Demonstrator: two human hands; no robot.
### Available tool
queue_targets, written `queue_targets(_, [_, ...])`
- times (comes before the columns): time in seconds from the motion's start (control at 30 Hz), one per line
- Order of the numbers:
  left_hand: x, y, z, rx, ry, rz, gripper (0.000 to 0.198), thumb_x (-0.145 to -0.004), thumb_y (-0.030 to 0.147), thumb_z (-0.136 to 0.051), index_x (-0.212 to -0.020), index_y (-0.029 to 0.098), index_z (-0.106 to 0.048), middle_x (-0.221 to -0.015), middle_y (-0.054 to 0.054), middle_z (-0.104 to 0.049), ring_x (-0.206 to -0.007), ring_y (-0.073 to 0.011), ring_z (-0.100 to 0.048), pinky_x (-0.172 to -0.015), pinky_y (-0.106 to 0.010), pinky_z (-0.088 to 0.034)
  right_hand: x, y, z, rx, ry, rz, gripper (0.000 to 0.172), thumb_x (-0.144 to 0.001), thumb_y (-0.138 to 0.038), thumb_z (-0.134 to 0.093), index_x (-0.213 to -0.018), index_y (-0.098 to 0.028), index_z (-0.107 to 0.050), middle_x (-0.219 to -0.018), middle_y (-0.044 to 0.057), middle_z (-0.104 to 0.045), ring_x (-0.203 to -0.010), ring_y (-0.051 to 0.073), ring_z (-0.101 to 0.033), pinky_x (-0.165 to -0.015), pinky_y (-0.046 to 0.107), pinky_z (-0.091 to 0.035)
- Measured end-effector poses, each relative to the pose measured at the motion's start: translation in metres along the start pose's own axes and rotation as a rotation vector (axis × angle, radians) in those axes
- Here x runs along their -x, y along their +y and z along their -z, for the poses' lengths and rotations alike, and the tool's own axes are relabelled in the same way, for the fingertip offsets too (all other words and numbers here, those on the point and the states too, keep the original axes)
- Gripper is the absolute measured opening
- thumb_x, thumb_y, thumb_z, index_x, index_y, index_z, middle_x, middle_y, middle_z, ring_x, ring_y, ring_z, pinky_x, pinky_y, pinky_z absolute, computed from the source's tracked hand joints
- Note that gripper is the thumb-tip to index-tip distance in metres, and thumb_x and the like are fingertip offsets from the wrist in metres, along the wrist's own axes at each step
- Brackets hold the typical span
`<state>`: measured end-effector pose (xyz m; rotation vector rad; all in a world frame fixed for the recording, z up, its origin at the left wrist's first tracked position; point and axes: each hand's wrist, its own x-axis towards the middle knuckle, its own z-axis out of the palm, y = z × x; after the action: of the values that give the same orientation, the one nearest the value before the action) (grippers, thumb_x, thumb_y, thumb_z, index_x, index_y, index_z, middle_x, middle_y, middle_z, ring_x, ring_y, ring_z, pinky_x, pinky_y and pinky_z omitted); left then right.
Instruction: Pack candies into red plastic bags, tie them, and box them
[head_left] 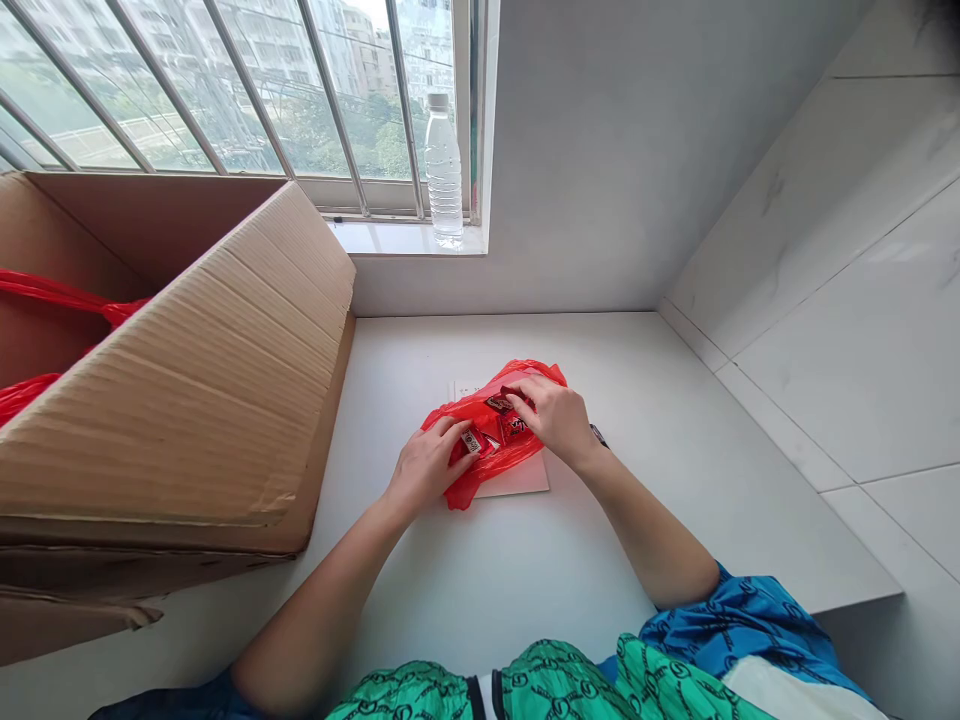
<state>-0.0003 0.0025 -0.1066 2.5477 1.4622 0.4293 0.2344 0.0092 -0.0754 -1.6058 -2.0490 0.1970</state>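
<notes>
A thin red plastic bag lies spread open over a pale sheet or booklet on the white tabletop. Inside its mouth are several small red packets with dark and white print. My left hand grips the bag's left edge, its thumb and fingertips beside a packet with a white label. At the upper right of the opening, my right hand pinches a small dark red packet between thumb and fingers. Its exact shape is partly hidden by the fingers.
To the left stands a large open cardboard box with red plastic bags inside. A clear water bottle stands on the sill of the barred window. A small dark object shows by my right wrist. Tiled wall borders the table's right side.
</notes>
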Motion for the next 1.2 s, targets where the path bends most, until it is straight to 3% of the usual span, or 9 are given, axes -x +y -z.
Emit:
queue_targets(0.1, [0.000,-0.003,-0.002,-0.044,-0.048,0.002,0.049,-0.091,0.043,-0.058,-0.138,0.027,-0.054,-0.135,-0.007,-0.061,-0.093,-0.0257,-0.068,-0.080,-0.039,-0.053,0.000,0.000,-0.005,0.154,0.015,-0.001,0.031,-0.102,-0.032,-0.044,-0.124,-0.022,-0.063,-0.122,0.012,-0.065,-0.095,0.024,-0.064,-0.064,0.032,-0.044])
queue_targets(0.23, [0.001,-0.002,-0.002,-0.028,-0.027,0.016,0.049,-0.090,0.040,-0.062,-0.136,0.026,-0.055,-0.128,-0.007,-0.063,-0.089,-0.0249,-0.067,-0.074,-0.037,-0.053,0.003,-0.006,-0.008,0.066,-0.060,0.091,0.025,-0.100,-0.029,-0.049,-0.116,-0.021,-0.066,-0.108,0.009,-0.069,-0.085,0.020,-0.065,-0.062,0.030,-0.043])
queue_targets(0.33, [0.001,0.004,0.003,0.087,0.086,0.036,0.035,-0.094,0.035,-0.055,-0.129,0.029,-0.059,-0.120,-0.004,-0.067,-0.087,-0.0207,-0.066,-0.068,-0.032,-0.051,0.007,-0.015,-0.009,-0.142,-0.169,0.112,0.020,-0.099,-0.034,-0.055,-0.105,-0.020,-0.068,-0.095,0.005,-0.072,-0.079,0.018,-0.066,-0.063,0.028,-0.045])
queue_targets(0.43, [0.001,0.012,0.010,0.274,0.233,-0.016,0.028,-0.099,0.032,-0.048,-0.121,0.029,-0.063,-0.113,-0.003,-0.069,-0.095,-0.0193,-0.065,-0.077,-0.031,-0.053,0.010,-0.020,-0.011,-0.433,-0.260,0.099,0.021,-0.099,-0.035,-0.055,-0.109,-0.022,-0.069,-0.098,0.003,-0.074,-0.084,0.017,-0.068,-0.070,0.028,-0.051])
queue_targets(0.53, [0.001,0.017,0.013,0.482,0.335,-0.062,0.029,-0.099,0.033,-0.049,-0.125,0.027,-0.061,-0.113,-0.004,-0.069,-0.097,-0.0185,-0.064,-0.086,-0.033,-0.054,0.010,-0.021,-0.012,-0.792,-0.349,0.063,0.024,-0.099,-0.039,-0.054,-0.109,-0.024,-0.070,-0.100,0.002,-0.075,-0.089,0.017,-0.070,-0.080,0.030,-0.055])
queue_targets(0.63, [0.002,0.019,0.013,0.638,0.396,0.047,0.038,-0.097,0.035,-0.055,-0.133,0.025,-0.054,-0.124,-0.007,-0.065,-0.093,-0.0166,-0.064,-0.081,-0.030,-0.055,0.006,-0.017,-0.012,-1.069,-0.355,-0.080,0.031,-0.094,-0.049,-0.060,-0.105,-0.022,-0.071,-0.098,0.004,-0.075,-0.090,0.019,-0.071,-0.081,0.032,-0.057])
queue_targets(0.7, [0.002,0.018,0.011,0.730,0.358,0.135,0.037,-0.095,0.040,-0.058,-0.128,0.023,-0.058,-0.116,-0.006,-0.067,-0.084,-0.0152,-0.064,-0.074,-0.028,-0.054,0.004,-0.014,-0.012,-1.197,-0.334,-0.176,0.038,-0.090,-0.054,-0.065,-0.108,-0.021,-0.071,-0.100,0.005,-0.075,-0.093,0.020,-0.072,-0.084,0.034,-0.058])
queue_targets(0.87, [0.000,0.016,0.012,0.938,0.262,0.226,0.034,-0.094,0.049,-0.057,-0.087,0.017,-0.066,-0.081,-0.003,-0.066,-0.072,-0.0150,-0.060,-0.064,-0.025,-0.048,0.002,-0.012,-0.014,-1.293,-0.332,-0.254,0.044,-0.083,-0.057,-0.072,-0.104,-0.018,-0.073,-0.099,0.007,-0.076,-0.090,0.022,-0.074,-0.085,0.036,-0.059])
queue_targets(1.2, [0.001,0.016,0.012,1.035,0.244,0.220,0.034,-0.094,0.050,-0.057,-0.086,0.018,-0.063,-0.079,-0.002,-0.064,-0.072,-0.0147,-0.058,-0.065,-0.024,-0.047,0.002,-0.011,-0.004,-1.271,-0.420,-0.187,0.041,-0.084,-0.054,-0.072,-0.109,-0.021,-0.072,-0.107,0.006,-0.075,-0.094,0.021,-0.073,-0.087,0.035,-0.059])
